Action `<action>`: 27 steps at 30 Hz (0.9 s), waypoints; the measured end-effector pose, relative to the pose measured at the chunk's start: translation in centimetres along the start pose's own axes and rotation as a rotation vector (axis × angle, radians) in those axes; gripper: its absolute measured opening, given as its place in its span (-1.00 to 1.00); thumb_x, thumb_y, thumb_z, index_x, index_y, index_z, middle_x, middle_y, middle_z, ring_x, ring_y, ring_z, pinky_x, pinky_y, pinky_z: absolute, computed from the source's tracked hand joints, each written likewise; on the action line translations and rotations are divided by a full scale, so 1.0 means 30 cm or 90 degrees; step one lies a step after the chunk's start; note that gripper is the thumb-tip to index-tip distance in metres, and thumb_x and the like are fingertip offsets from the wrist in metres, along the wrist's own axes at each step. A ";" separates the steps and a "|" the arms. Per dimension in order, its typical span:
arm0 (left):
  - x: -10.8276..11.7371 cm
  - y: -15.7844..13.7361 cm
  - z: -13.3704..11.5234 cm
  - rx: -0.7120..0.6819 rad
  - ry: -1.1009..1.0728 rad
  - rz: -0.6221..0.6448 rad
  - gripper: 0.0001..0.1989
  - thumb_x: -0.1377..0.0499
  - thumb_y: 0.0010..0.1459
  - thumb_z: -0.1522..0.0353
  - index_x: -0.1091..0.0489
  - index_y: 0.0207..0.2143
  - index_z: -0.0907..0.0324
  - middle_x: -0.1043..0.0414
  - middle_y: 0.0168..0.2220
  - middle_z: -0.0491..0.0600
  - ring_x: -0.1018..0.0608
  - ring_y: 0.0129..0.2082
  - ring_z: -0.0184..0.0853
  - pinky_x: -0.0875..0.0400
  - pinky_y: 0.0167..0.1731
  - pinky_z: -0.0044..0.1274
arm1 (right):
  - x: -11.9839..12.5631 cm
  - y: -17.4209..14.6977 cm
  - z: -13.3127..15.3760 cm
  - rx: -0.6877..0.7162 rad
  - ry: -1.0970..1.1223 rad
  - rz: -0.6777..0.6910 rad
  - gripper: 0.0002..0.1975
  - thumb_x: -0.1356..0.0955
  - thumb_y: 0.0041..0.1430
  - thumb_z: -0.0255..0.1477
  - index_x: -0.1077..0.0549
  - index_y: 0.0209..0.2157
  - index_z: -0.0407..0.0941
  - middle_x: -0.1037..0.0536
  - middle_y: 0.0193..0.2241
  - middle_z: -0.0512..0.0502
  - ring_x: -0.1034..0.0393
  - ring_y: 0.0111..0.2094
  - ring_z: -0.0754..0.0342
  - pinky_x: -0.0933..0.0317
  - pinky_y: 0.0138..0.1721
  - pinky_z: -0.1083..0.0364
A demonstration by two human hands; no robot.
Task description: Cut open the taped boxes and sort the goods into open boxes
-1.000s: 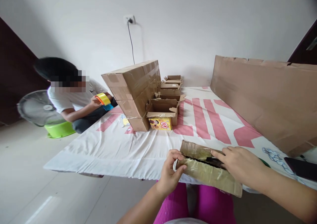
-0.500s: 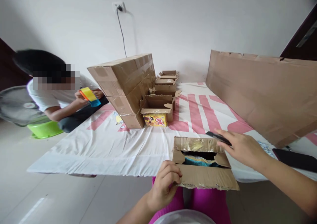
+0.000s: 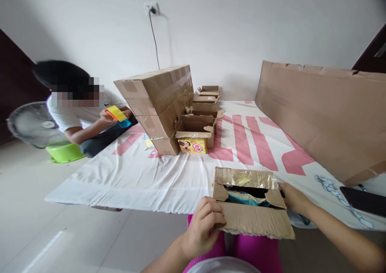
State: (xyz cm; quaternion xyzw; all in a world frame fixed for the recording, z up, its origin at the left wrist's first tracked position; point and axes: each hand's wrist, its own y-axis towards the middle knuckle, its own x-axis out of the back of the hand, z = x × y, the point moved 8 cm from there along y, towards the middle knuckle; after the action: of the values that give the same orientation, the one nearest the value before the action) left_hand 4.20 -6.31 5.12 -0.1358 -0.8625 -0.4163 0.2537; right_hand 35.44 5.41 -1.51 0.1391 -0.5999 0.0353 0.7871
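Note:
An opened cardboard box (image 3: 255, 218) sits at the table's front edge above my lap, flaps folded out. A blue package (image 3: 245, 199) partly shows through its opening. My left hand (image 3: 206, 220) is closed on the box's left front edge, fingers curled over the flap. Against its right side is my right hand (image 3: 292, 198), closed at the box wall, with the fingertips partly hidden behind it. A small dark item (image 3: 302, 219) lies under my right forearm; I cannot make out whether it is the utility knife.
Stacked taped boxes (image 3: 157, 104) stand centre-left, beside a row of open boxes (image 3: 196, 124) and a yellow printed box (image 3: 193, 146). A large cardboard sheet (image 3: 316, 112) leans at right near a black phone (image 3: 364, 200). At left sits a person (image 3: 81, 120) holding a tape roll (image 3: 117, 114).
My right hand, which held a black utility knife above the box, has moved down to the box's right side. The knife no longer shows clearly. My left hand stays on the box.

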 end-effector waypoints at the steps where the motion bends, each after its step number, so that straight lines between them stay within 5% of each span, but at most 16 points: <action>1: 0.002 0.003 0.001 0.003 0.006 0.001 -0.70 -0.07 0.11 0.60 -0.31 -0.18 0.07 -0.39 -0.29 0.02 -0.43 -0.23 -0.22 -0.41 -0.26 -0.38 | 0.013 0.014 0.001 0.005 0.001 -0.004 -0.85 -0.41 -0.06 -0.44 -0.55 -0.36 -0.11 -0.62 -0.46 -0.09 -0.54 -0.41 -0.08 -0.34 -0.40 0.07; 5: -0.002 0.020 -0.007 -0.022 0.021 0.037 -0.81 -0.25 0.17 0.28 -0.35 -0.19 0.09 -0.42 -0.31 0.03 -0.44 -0.24 -0.18 -0.41 -0.20 -0.31 | 0.149 0.104 0.058 0.006 0.009 -0.061 -0.74 -0.28 0.18 -0.40 -0.52 -0.16 -0.17 -0.60 -0.18 -0.28 -0.49 -0.09 -0.16 -0.34 -0.09 -0.10; 7: -0.003 0.030 -0.012 -0.040 0.014 0.046 -0.70 -0.29 0.13 0.16 -0.35 -0.19 0.11 -0.43 -0.33 0.03 -0.45 -0.27 -0.17 -0.39 -0.20 -0.29 | 0.224 0.142 0.161 0.039 0.043 -0.090 -0.71 -0.22 0.28 -0.35 -0.49 -0.09 -0.12 -0.57 -0.11 -0.22 -0.43 -0.02 -0.10 -0.32 -0.02 -0.07; 9: 0.006 0.042 -0.009 -0.036 0.014 0.016 -0.80 -0.24 0.18 0.26 -0.33 -0.19 0.11 -0.43 -0.35 0.02 -0.45 -0.31 -0.20 -0.39 -0.25 -0.32 | 0.274 0.164 0.318 0.131 0.142 -0.105 -0.74 -0.26 0.28 -0.35 -0.48 -0.08 -0.09 -0.56 -0.11 -0.18 -0.43 -0.04 -0.07 -0.34 -0.02 -0.06; 12: 0.028 0.064 0.009 -0.003 0.058 -0.050 -0.84 -0.15 0.17 0.48 -0.31 -0.21 0.10 -0.43 -0.33 0.01 -0.47 -0.28 -0.22 -0.38 -0.25 -0.36 | 0.258 0.177 0.552 0.272 0.195 -0.056 -0.75 -0.30 0.25 -0.45 -0.47 -0.05 -0.09 -0.56 -0.09 -0.18 -0.41 -0.03 -0.06 -0.31 0.02 -0.11; 15: 0.022 0.087 0.040 0.032 0.109 -0.038 -0.71 -0.20 0.14 0.42 -0.28 -0.07 0.10 -0.45 -0.10 0.12 -0.44 0.04 -0.04 -0.31 0.00 -0.18 | 0.196 0.188 0.675 0.313 0.169 -0.021 -0.64 -0.37 0.15 -0.54 -0.44 0.01 -0.15 -0.53 -0.05 -0.22 -0.35 0.01 -0.11 -0.24 0.08 -0.18; 20: -0.004 0.088 0.118 0.109 0.109 0.024 -0.30 -0.23 0.14 0.22 -0.02 0.25 0.12 -0.25 0.22 0.28 -0.20 0.31 0.10 -0.06 0.21 0.00 | 0.164 0.174 0.709 0.335 0.187 0.007 -0.90 -0.34 0.18 -0.58 -0.49 -0.35 -0.12 -0.51 -0.33 -0.10 -0.37 -0.20 -0.01 -0.31 -0.10 -0.05; 27: -0.022 0.085 0.116 0.128 0.135 0.066 -0.57 -0.21 0.15 0.16 -0.35 0.04 0.10 -0.36 0.12 0.19 -0.23 0.27 0.11 -0.17 0.14 -0.10 | 0.247 0.190 0.597 0.213 0.397 -0.083 -0.84 -0.28 0.27 -0.48 -0.43 -0.40 -0.09 -0.47 -0.40 -0.01 -0.40 -0.32 0.08 -0.31 -0.21 0.07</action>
State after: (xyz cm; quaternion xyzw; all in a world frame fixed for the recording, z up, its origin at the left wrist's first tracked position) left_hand 4.76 -2.02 4.58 -0.1095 -0.8598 -0.3264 0.3771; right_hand 19.50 5.37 10.89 0.2867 -0.3068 0.1237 0.8991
